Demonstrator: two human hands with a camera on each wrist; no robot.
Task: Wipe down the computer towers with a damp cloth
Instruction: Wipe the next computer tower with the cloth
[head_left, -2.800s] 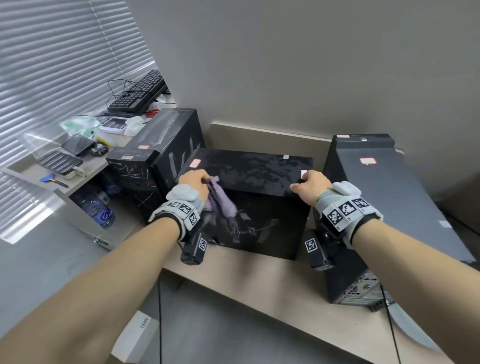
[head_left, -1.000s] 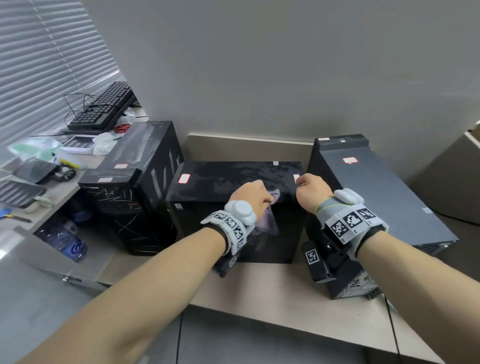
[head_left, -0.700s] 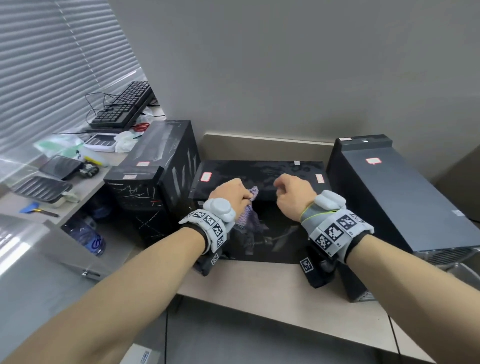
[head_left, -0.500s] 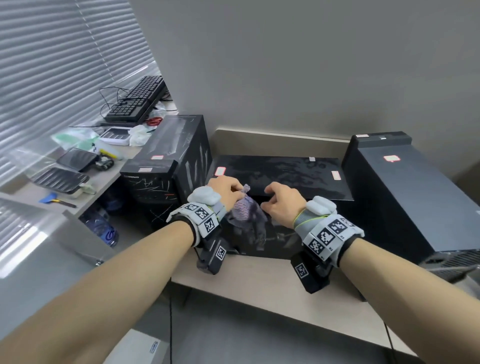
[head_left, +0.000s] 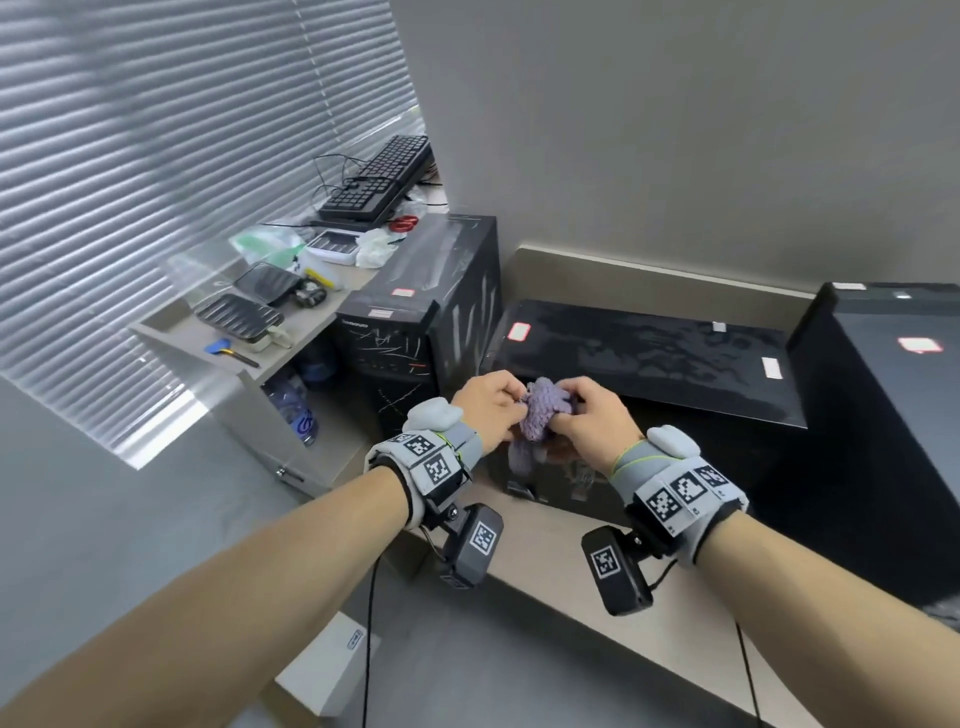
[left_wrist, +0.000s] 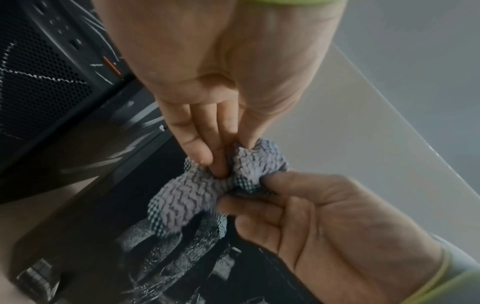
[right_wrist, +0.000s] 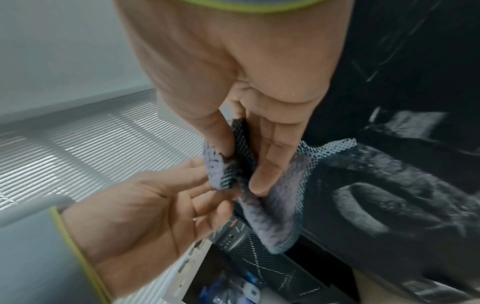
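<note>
Head view: right hand (head_left: 592, 421) now joins left hand (head_left: 485, 410) gripping cloth (head_left: 543, 410)

Both forearms are bare, with no sleeves in sight. Each wrist wears a grey fabric band (head_left: 444, 457) edged with a thin yellow-green trim — the right wrist band (head_left: 675, 488) matches it. On each band sit white square tiles printed with black-and-white coded markers (head_left: 434, 465), and a smooth, rounded pale-grey pod (head_left: 434, 413) rests on the upper side near the hand. Below each wrist hangs a black box-shaped camera unit (head_left: 472, 545) on a short bracket, bearing its own coded marker — the right one (head_left: 615, 569) likewise. A thin black cable (head_left: 369, 623) drops from the left unit, another from the right
</note>
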